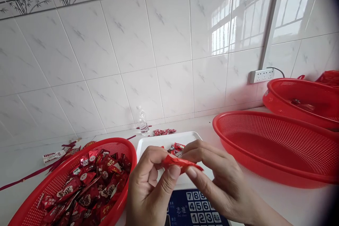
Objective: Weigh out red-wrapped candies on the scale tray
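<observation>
Between my two hands is a small red candy wrapper (180, 162), pinched at both sides above the scale. My left hand (152, 183) grips its left part between thumb and fingers. At the other end, the thumb and fingers of my right hand (218, 178) close on the wrapper. Whether anything is inside it I cannot tell. Beneath my hands is a digital scale with a blue keypad (182, 208) and a white tray (194, 136). Several red wrapped candies (179, 146) lie on the tray, partly hidden by my fingers.
At left a red plastic basket (131, 148) holds many red packets. Two more red baskets (246, 114) stand at right. A clear bottle (143, 122) and a row of red packets (164, 132) sit near the tiled wall, which carries a power socket (262, 76).
</observation>
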A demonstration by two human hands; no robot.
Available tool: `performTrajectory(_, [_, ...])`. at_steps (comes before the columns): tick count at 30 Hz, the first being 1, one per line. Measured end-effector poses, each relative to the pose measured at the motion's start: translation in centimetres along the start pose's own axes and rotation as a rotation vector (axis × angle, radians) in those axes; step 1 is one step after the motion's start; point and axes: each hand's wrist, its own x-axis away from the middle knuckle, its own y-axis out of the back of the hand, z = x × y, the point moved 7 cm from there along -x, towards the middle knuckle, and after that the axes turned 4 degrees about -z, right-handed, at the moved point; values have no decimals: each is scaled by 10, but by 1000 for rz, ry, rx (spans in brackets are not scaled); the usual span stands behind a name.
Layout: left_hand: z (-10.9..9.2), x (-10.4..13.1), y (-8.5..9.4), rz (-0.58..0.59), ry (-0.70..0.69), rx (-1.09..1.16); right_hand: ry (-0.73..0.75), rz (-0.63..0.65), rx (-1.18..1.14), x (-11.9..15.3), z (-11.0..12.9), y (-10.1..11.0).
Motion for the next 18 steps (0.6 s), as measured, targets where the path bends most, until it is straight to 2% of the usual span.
performTrajectory(4, [8, 0, -1, 44, 61, -27, -76, 36, -15, 2, -4, -6])
performTrajectory(8, [10, -1, -8, 152, 19, -65, -153, 103, -85, 5, -7, -15])
performTrajectory(13, [9, 2, -9, 150, 29, -23, -185, 185, -159, 8, -6, -24])
performTrajectory(18, [9, 9, -2, 119, 60, -88, -216, 241, -237, 8, -6, -29])
